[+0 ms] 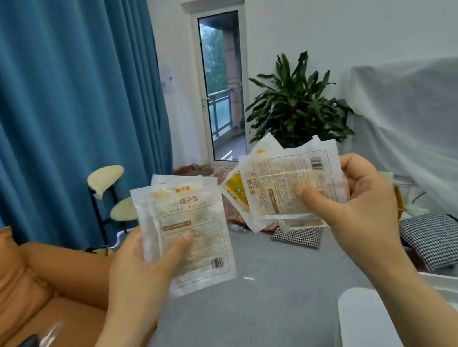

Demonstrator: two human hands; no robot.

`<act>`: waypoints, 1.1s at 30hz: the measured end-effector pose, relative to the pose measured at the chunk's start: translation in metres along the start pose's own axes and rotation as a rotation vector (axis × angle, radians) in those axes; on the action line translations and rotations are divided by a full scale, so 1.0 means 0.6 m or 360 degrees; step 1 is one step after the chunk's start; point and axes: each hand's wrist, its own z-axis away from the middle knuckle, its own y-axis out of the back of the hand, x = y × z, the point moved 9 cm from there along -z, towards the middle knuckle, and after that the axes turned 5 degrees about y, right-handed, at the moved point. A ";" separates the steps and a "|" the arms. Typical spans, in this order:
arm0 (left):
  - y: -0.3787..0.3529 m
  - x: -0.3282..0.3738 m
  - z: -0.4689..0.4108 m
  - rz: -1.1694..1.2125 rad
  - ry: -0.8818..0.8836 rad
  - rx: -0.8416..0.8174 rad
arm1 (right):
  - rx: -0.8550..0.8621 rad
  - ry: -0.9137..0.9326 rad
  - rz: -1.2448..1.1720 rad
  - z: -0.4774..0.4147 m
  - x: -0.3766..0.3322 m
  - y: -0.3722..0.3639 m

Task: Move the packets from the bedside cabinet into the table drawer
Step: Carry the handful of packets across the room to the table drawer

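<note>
Faced a blue curtain (43, 114) far left, with an orange sofa (12, 288) near left and a grey desk (248, 323) spread below. Carried both loads above that desk: left grip (146, 267) curled round a stack of packets (191, 210), with the thumb pressed on the front one; right grip (360, 196) clamped on a fanned bunch of packets (289, 175), thumb laid across the top. Saw neither bedside cabinet nor drawer. Judged as the carrying step, with packets lifted and none stowed yet. Next called for finding the desk drawer and probably freeing one grip to pull it open, perhaps by merging both bunches.
</note>
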 end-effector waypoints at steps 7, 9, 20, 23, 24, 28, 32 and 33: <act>-0.146 -0.079 -0.168 0.0087 0.0061 -0.0250 | 0.0179 -0.0073 0.0207 -0.088 0.133 0.030; -0.184 -0.098 -0.222 0.0106 0.0072 -0.0327 | 0.0234 -0.0086 0.0253 -0.118 0.168 0.033; -0.429 -0.191 -0.453 0.0113 0.0169 -0.0796 | 0.0603 -0.0214 0.0565 -0.229 0.339 0.096; -0.512 -0.205 -0.484 0.0105 0.0176 -0.0907 | 0.0668 -0.0247 0.0660 -0.250 0.386 0.131; -0.542 -0.209 -0.493 0.0108 0.0172 -0.0944 | 0.0690 -0.0259 0.0690 -0.257 0.404 0.145; -0.655 -0.226 -0.534 0.0109 0.0162 -0.1029 | 0.0776 -0.0342 0.0763 -0.284 0.485 0.209; -0.765 -0.238 -0.568 0.0087 0.0160 -0.1105 | 0.0843 -0.0430 0.0780 -0.321 0.559 0.278; -0.792 -0.243 -0.577 0.0068 0.0167 -0.1125 | 0.0857 -0.0454 0.0799 -0.331 0.578 0.296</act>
